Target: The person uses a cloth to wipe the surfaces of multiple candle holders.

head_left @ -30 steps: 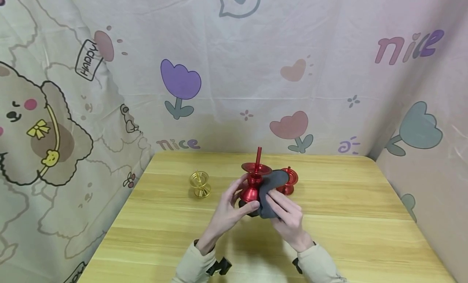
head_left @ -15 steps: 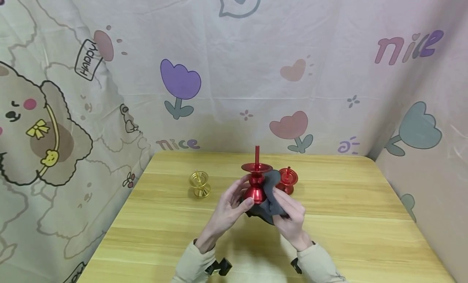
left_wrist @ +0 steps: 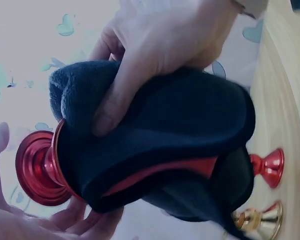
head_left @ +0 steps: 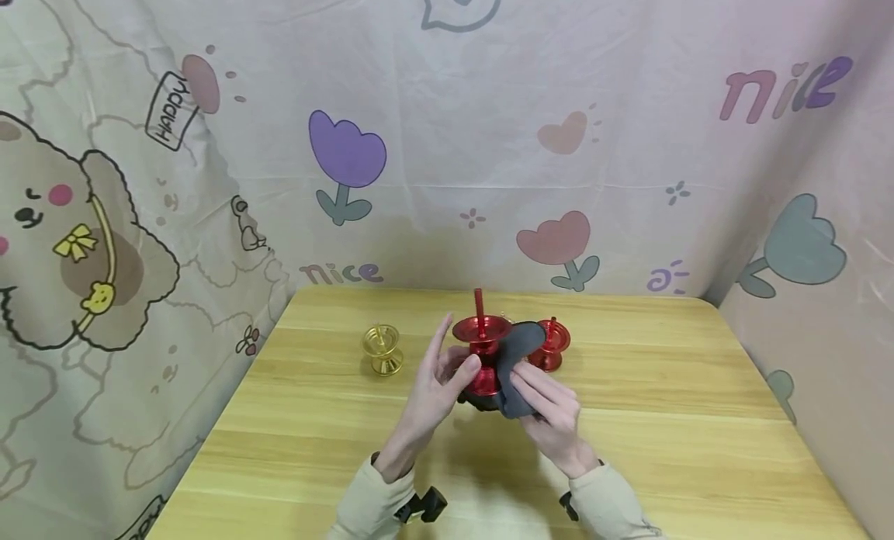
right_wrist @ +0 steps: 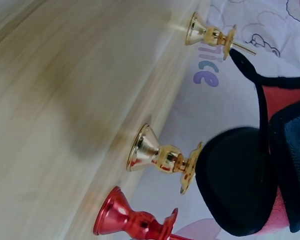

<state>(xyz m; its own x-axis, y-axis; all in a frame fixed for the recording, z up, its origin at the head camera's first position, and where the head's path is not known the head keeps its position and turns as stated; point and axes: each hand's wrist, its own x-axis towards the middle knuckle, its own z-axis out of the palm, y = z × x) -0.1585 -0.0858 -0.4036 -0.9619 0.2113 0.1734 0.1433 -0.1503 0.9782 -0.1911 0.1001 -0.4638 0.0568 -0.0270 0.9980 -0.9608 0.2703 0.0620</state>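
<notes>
A shiny red candlestick (head_left: pixel 482 330) with a dish and a spike is held above the table, leaning slightly left. My left hand (head_left: pixel 434 392) grips its body, thumb in front, index finger pointing up. A dark grey cloth (head_left: pixel 520 354) lies against the candlestick's right side and under its base. My right hand (head_left: pixel 550 412) pinches this cloth. In the left wrist view the cloth (left_wrist: pixel 180 120) wraps much of the candlestick, and one red end (left_wrist: pixel 35 167) sticks out beside the left fingers. The right wrist view shows the cloth (right_wrist: pixel 235 175) but neither hand.
A gold candlestick (head_left: pixel 384 347) stands on the wooden table (head_left: pixel 300 416) to the left. Another red candlestick (head_left: pixel 553 340) stands behind the right hand. A second gold one (right_wrist: pixel 157 156), mostly hidden in the head view, stands near it. A printed curtain (head_left: pixel 433 136) hangs behind the table.
The held candlestick has shifted slightly left and down and now leans left. My left index finger has lifted, and the thumb has moved up its body. The cloth has changed its folds against it.
</notes>
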